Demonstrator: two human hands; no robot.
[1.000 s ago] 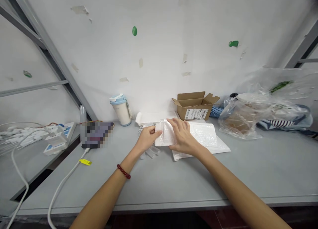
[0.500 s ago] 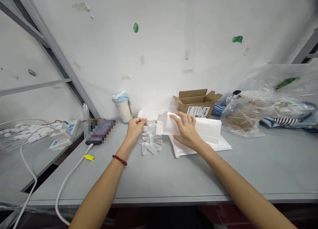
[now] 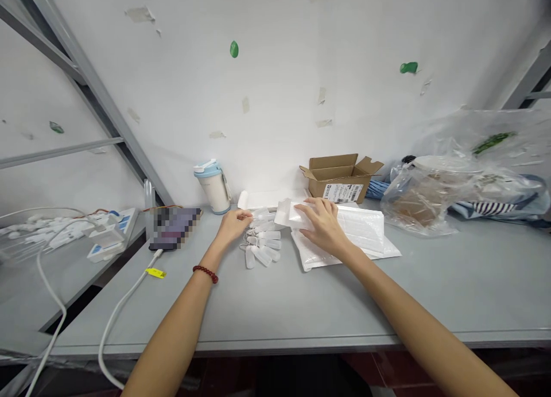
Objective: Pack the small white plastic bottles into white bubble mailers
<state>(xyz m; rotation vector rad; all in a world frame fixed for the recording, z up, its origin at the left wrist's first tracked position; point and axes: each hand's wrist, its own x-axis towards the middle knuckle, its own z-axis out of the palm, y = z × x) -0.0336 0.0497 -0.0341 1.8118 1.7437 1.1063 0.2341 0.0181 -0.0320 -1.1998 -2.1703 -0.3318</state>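
Note:
My right hand [image 3: 322,224] lies palm down on a white bubble mailer [image 3: 289,214], fingers curled over its left end, holding it above a stack of similar mailers [image 3: 359,230] on the grey table [image 3: 301,305]. My left hand [image 3: 233,225] reaches into a heap of several small clear plastic vials [image 3: 260,242] and pinches one at the top of the heap between thumb and fingertips. A red bead bracelet circles that wrist.
Behind stand a blue-lidded cup [image 3: 212,186], an open cardboard box [image 3: 340,180] and a white tray [image 3: 262,200]. Clear plastic bags [image 3: 434,196] fill the right. A phone [image 3: 172,228] with a white cable [image 3: 124,305] lies left, beside a lower table with white parts [image 3: 64,230].
My left hand let go of the mailer and moved left to the vials. My right hand lifted the mailer, then lowered it toward the stack.

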